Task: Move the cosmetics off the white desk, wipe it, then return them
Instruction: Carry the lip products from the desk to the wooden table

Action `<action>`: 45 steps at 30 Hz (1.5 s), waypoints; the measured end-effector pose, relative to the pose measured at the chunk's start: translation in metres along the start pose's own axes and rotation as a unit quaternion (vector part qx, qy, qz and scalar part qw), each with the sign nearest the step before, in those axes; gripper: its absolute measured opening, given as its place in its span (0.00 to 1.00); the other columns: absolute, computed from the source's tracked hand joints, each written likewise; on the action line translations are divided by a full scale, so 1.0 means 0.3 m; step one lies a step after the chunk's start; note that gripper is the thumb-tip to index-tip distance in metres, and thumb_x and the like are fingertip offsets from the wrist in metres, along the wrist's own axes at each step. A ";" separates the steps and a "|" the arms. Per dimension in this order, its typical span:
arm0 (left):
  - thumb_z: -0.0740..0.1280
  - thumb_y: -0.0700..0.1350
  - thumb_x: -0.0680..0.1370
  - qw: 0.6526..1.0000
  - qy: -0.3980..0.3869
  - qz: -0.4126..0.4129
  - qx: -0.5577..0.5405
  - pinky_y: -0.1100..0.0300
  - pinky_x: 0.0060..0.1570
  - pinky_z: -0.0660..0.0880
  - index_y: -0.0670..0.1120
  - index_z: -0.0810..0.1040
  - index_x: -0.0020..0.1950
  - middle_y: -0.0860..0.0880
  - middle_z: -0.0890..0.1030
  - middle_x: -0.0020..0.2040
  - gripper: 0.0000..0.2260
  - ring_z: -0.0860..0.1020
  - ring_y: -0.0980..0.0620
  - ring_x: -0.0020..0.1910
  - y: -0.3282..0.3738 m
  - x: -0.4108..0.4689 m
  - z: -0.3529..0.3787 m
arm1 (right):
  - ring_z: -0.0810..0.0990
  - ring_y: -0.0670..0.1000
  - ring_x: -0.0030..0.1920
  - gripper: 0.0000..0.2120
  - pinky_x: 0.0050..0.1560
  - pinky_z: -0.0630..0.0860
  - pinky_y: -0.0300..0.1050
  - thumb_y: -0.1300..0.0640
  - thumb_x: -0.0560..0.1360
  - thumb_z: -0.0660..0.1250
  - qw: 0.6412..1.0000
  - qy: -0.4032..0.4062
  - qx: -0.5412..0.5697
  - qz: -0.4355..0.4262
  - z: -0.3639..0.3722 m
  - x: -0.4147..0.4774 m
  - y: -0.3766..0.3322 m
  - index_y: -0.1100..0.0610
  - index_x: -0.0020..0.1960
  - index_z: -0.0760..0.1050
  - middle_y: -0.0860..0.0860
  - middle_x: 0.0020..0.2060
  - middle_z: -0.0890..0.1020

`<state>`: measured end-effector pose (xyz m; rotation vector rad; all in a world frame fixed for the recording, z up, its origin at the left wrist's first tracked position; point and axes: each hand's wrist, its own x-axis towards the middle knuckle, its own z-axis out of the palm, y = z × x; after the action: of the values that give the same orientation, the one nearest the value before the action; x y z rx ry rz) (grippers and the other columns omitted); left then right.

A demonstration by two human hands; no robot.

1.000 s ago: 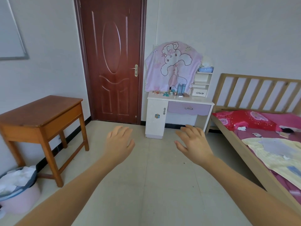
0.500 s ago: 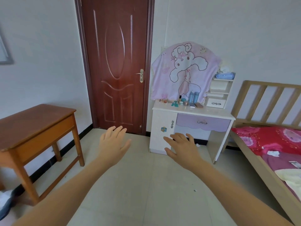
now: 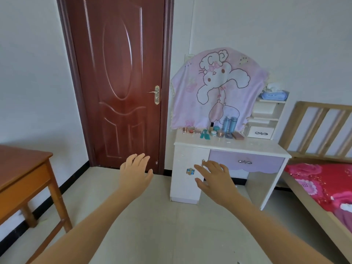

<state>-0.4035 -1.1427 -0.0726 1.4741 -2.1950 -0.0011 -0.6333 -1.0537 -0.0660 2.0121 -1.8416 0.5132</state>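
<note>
From the head view, both bare arms reach forward over the tiled floor. The left hand (image 3: 135, 174) is held flat with fingers together, its grip released and holding nothing, in front of the foot of the dark red door (image 3: 118, 80). The right hand (image 3: 215, 178) has its fingers spread, grip likewise released and empty, seen in front of the white cabinet face of the white desk (image 3: 228, 144).

The cosmetics (image 3: 215, 131) sit in a row along the back of the white worktop, against a pink cloth (image 3: 219, 86) printed with a long-eared cartoon animal. Among them are two tall blue bottles (image 3: 229, 123), small jars, a teal item and flat palettes; any labels on them are too small to read. A blue tissue pack (image 3: 274, 94) lies on top of the small side shelf (image 3: 266, 113) at the desk's right; its printing is illegible.

A lilac drawer (image 3: 245, 161) sits under the worktop. A brown wooden table (image 3: 22, 168) stands at the left, well apart from the desk, and a bed (image 3: 323, 183) with a red floral cover stands just beside the desk on the right.
</note>
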 end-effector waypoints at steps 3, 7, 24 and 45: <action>0.56 0.49 0.79 0.999 -0.037 0.023 -0.008 0.56 0.70 0.54 0.48 0.61 0.72 0.52 0.61 0.74 0.21 0.54 0.51 0.73 0.009 0.151 0.127 | 0.83 0.54 0.45 0.19 0.42 0.79 0.54 0.54 0.58 0.79 0.999 0.007 -0.031 0.015 0.097 0.077 0.074 0.55 0.48 0.81 0.53 0.42 0.84; 0.55 0.49 0.79 0.997 -0.061 0.034 -0.021 0.57 0.70 0.52 0.47 0.60 0.73 0.52 0.59 0.74 0.21 0.54 0.52 0.73 0.036 0.339 0.298 | 0.83 0.54 0.43 0.20 0.38 0.79 0.51 0.54 0.53 0.81 0.997 -0.003 -0.053 0.052 0.217 0.186 0.216 0.54 0.43 0.82 0.53 0.40 0.83; 0.58 0.49 0.79 0.996 -0.068 -0.039 -0.053 0.55 0.68 0.58 0.46 0.65 0.70 0.50 0.65 0.71 0.20 0.59 0.51 0.71 0.151 1.172 0.832 | 0.66 0.50 0.67 0.15 0.65 0.59 0.46 0.53 0.76 0.61 0.987 -0.084 0.113 0.081 0.800 0.875 0.892 0.56 0.61 0.75 0.53 0.62 0.74; 0.57 0.46 0.79 0.965 -0.188 -0.078 -0.168 0.59 0.62 0.63 0.45 0.68 0.68 0.50 0.71 0.67 0.17 0.66 0.51 0.65 -0.103 2.073 1.469 | 0.74 0.49 0.58 0.16 0.64 0.64 0.45 0.48 0.78 0.56 0.931 -0.240 0.118 0.250 1.492 1.724 1.189 0.50 0.62 0.71 0.48 0.59 0.77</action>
<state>-0.7348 -1.8134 -0.2219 1.5367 -2.2072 -0.7246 -0.9364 -1.7522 -0.1893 1.9230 -2.7438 0.4111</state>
